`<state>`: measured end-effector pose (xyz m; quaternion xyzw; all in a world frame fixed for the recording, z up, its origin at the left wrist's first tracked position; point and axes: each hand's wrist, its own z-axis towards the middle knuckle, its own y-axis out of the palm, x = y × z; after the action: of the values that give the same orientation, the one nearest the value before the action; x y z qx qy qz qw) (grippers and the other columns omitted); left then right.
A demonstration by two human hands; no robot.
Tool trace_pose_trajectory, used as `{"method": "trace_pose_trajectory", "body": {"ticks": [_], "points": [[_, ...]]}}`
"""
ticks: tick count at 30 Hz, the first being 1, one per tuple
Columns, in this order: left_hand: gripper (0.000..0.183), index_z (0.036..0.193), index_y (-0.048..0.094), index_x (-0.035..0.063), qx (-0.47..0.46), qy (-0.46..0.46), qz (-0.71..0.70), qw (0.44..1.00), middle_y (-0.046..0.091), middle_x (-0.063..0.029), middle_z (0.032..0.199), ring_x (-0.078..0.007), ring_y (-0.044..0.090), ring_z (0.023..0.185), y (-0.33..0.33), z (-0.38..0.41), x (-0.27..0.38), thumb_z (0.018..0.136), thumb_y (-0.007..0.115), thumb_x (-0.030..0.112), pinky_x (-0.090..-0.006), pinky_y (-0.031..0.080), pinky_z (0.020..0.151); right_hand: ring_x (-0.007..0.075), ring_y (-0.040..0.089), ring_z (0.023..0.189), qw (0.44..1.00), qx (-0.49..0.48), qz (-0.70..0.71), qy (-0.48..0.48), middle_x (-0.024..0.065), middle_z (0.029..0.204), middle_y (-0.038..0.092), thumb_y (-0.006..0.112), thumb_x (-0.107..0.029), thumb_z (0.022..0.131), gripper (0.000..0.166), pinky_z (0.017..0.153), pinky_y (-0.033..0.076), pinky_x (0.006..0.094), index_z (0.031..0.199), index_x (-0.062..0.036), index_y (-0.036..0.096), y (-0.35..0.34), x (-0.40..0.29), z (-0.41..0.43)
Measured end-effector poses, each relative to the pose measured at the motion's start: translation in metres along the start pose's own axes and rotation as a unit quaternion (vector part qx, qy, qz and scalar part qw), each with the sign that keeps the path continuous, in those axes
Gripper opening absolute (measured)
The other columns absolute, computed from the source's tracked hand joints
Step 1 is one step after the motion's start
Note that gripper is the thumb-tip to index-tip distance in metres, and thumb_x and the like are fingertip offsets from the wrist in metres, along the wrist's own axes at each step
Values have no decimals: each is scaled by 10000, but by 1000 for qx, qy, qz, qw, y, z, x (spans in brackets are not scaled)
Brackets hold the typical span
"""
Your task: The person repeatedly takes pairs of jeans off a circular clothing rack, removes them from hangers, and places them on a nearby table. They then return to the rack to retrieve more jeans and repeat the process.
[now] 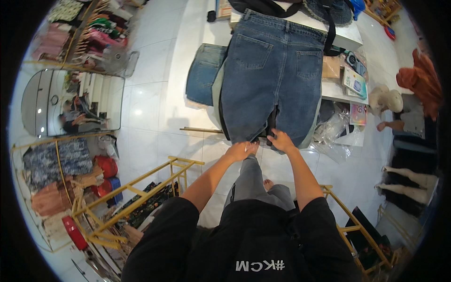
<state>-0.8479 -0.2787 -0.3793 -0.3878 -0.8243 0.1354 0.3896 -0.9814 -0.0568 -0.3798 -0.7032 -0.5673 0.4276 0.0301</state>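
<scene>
A pair of dark blue denim jeans [253, 81] lies back side up, its waistband away from me and its legs towards me. Two back pockets show. My left hand [242, 151] grips the lower end of the left-hand leg. Against the inner edge of the right-hand leg rests my right hand [282, 141], its fingertips beside a dark strip of cloth; whether it pinches anything is unclear. Beneath these jeans, pale green and black edges of other garments stick out. Lighter blue folded jeans [205, 75] lie partly covered at the left.
The white table [192, 31] carries phone boxes [354, 83], clear plastic bags [333, 130], a denim hat [331, 12] and a black strap. Yellow metal racks [141, 192] stand at both sides. A mirror [74, 102] is at left. Another person's arm [391, 125] shows at right.
</scene>
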Motion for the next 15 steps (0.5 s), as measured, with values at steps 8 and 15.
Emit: {"method": "trace_pose_trajectory", "body": {"ticks": [8,15], "points": [[474,1142,733,20,149,-108,-68,981,759,-209,987,-388,729,965,177,-230,-86,987,623,454,-476,568,870,273,735,790,997,-35,-28,-62,181,907,767,719,-351,927,427,724,571,406,1130,23,748,64,155,-81],[544,1162,755,37,199,-314,-232,899,759,-220,1074,-392,723,1023,357,-422,-52,971,626,530,-456,563,920,153,694,670,984,-63,161,32,83,917,753,652,-311,985,318,537,515,302,1081,-21,739,102,172,-132]]}}
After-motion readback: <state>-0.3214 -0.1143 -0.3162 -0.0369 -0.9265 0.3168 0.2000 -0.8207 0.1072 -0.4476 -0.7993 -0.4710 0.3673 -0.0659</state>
